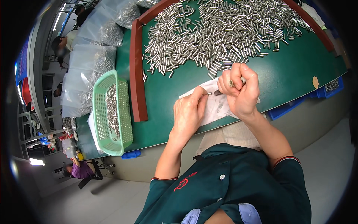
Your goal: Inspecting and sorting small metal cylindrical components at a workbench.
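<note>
My left hand is closed in a pinch on a small shiny metal pin, which pokes out past the thumb and forefinger. Facing it, my right hand is wrapped round a slim tool with a dark tip; most of the tool is hidden by the fingers, so its kind is unclear. The tip is close to the pin's end, and I cannot tell if they touch. Under both hands lies a smudged white sheet at the table's near edge. Beyond them spreads a large heap of metal pins.
Red-brown rails border the green table. A light green basket with pins stands at the left, beside clear bags of pins. Blue bins sit below the right edge. Another person in purple sits at the far left.
</note>
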Tool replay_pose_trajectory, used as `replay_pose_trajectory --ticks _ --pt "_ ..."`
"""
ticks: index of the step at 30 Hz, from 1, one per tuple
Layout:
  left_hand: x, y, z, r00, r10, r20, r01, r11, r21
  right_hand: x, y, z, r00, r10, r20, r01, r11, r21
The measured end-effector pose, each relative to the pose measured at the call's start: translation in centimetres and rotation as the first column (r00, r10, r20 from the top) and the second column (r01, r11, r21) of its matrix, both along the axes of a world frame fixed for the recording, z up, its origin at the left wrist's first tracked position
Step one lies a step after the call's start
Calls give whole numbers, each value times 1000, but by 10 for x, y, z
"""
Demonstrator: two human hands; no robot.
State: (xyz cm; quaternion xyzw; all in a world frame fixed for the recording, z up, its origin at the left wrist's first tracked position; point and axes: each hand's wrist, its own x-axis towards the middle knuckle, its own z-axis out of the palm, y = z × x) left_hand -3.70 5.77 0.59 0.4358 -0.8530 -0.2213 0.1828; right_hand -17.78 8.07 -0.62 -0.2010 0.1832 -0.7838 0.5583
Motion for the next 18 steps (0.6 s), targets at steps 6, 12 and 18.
replay_pose_trajectory --ticks 6,12,18 --pt "1 0 1 987 52 -151 -36 993 109 1 0 -1 1000 11 -23 -10 999 45" --pt "20 -15 8 379 686 -621 639 291 712 0 2 -1 999 0 -39 2 999 50" --pt "21 -16 2 313 747 -587 651 281 705 2 1 2 999 7 -44 -6 999 41"
